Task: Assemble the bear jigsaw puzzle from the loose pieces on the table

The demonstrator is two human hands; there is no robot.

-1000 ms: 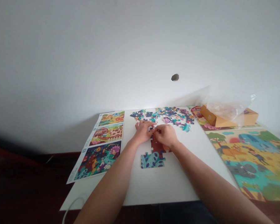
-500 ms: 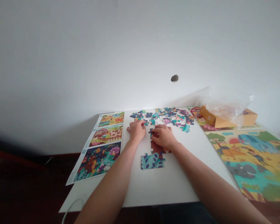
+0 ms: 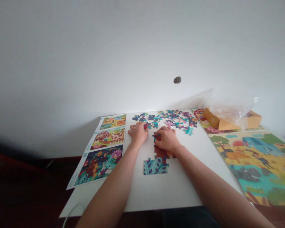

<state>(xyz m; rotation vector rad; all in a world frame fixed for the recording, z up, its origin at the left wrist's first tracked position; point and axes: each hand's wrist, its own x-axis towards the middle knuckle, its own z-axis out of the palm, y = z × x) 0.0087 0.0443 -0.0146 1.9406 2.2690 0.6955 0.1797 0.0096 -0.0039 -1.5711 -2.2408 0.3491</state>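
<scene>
On a white table (image 3: 171, 186), my right hand (image 3: 166, 139) rests curled on the top of a partly joined puzzle section (image 3: 156, 163), fingers pressing a dark and red piece (image 3: 156, 136) at its upper end. My left hand (image 3: 138, 133) lies just left of it, fingers bent over a red and teal loose piece (image 3: 146, 126) at the near edge of a heap of loose puzzle pieces (image 3: 168, 118). Whether that hand grips the piece is unclear.
A reference sheet with three pictures (image 3: 102, 148) lies at the left. A finished colourful puzzle (image 3: 256, 161) covers the right side. Behind it sit an orange cardboard box (image 3: 218, 122) and a clear plastic bag (image 3: 232, 106). A white wall rises right behind the table.
My left hand has left the joined section and moved left and away, onto a loose piece by the heap. My right hand stayed on the section's top.
</scene>
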